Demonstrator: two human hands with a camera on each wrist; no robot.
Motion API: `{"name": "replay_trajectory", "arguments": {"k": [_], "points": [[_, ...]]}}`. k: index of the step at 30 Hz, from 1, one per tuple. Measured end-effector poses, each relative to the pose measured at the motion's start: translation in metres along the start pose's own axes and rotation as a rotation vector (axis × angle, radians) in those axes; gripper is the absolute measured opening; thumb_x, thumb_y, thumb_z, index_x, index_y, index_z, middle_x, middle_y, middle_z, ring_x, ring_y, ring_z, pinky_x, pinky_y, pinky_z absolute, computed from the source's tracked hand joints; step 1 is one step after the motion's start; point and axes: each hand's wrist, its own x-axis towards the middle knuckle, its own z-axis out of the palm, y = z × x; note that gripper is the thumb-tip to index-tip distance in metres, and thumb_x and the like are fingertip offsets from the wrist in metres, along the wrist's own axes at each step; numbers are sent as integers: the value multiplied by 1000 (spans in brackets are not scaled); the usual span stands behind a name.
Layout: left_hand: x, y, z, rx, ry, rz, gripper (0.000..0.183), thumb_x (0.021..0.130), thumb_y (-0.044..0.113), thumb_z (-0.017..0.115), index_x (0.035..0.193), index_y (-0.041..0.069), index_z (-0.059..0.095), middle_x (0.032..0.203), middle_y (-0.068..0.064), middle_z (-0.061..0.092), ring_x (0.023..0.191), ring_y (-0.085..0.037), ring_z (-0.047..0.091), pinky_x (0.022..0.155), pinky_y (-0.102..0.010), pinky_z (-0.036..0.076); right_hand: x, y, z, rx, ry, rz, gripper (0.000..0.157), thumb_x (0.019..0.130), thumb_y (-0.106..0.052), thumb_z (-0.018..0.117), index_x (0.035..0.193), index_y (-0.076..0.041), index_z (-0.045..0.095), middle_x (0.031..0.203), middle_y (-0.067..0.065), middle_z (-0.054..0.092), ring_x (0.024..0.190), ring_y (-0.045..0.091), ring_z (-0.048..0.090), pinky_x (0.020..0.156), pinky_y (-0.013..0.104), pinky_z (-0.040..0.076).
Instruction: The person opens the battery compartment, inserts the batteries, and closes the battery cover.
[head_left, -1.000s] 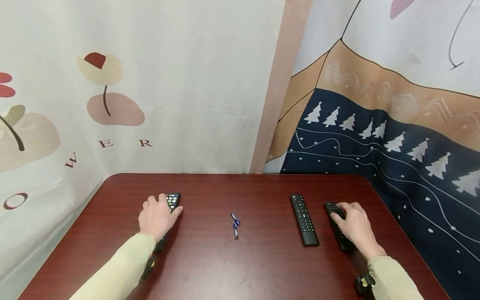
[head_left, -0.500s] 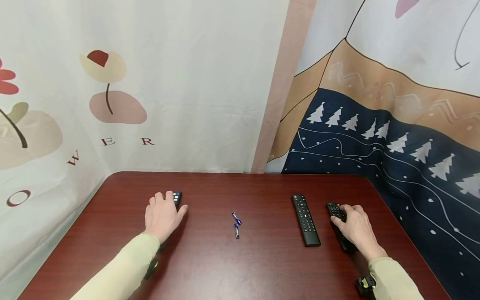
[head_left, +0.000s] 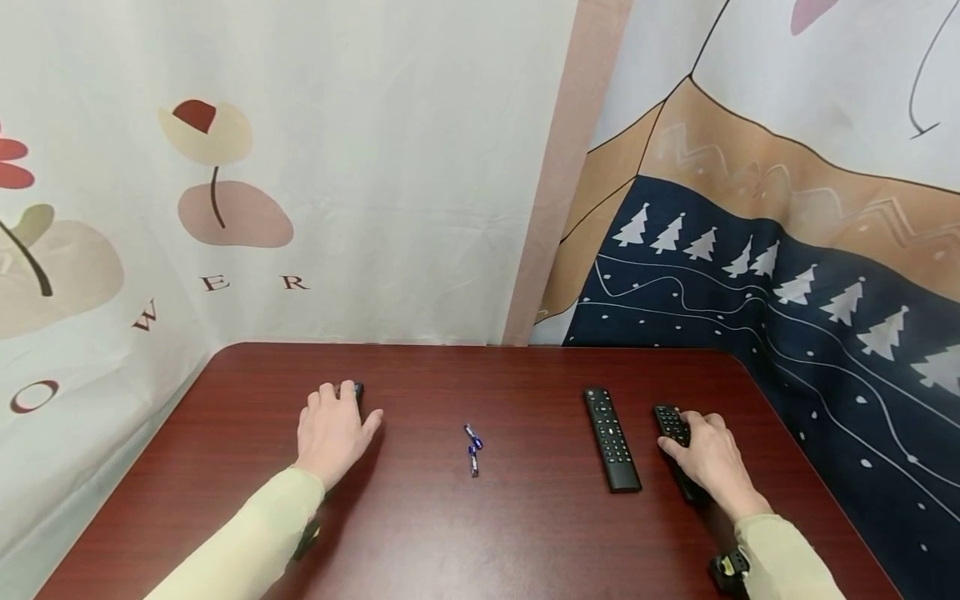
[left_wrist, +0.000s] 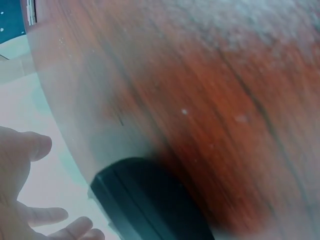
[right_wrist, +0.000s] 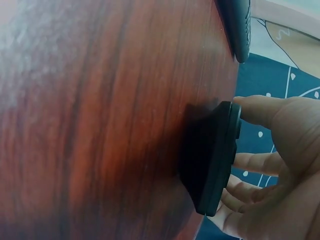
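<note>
My left hand (head_left: 332,429) hovers over a dark remote control (head_left: 360,391) at the table's left; only that remote's far tip shows beside the fingers. In the left wrist view, the fingers are spread and apart from the remote's rounded black end (left_wrist: 150,205). My right hand (head_left: 711,457) holds another black remote control (head_left: 672,423) at the right, thumb at its left edge and fingers reaching over the other side. The right wrist view shows the thumb (right_wrist: 255,110) against that remote's edge (right_wrist: 220,160).
A third black remote control (head_left: 612,440) lies just left of my right hand. Two small blue-and-silver batteries, one nearer (head_left: 473,461) and one farther (head_left: 472,436), lie mid-table. Printed curtains (head_left: 390,208) hang behind the reddish-brown table (head_left: 465,542).
My left hand has shifted right over the left remote, covering most of its buttons. My right hand stays at its remote, its thumb slightly nearer the left edge.
</note>
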Motion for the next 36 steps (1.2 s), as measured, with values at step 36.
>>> {"name": "replay_trajectory", "arguments": {"k": [36], "points": [[-5,13,3,-7,51,49,54,83,36,71,108,-7,51,97,-29,50,88,-46,49,73,-55,42,3,-5,-3,41,-13,43,61,88,-27,64,135,6,43,120,34,45,95,43,51,81,58,47]]}}
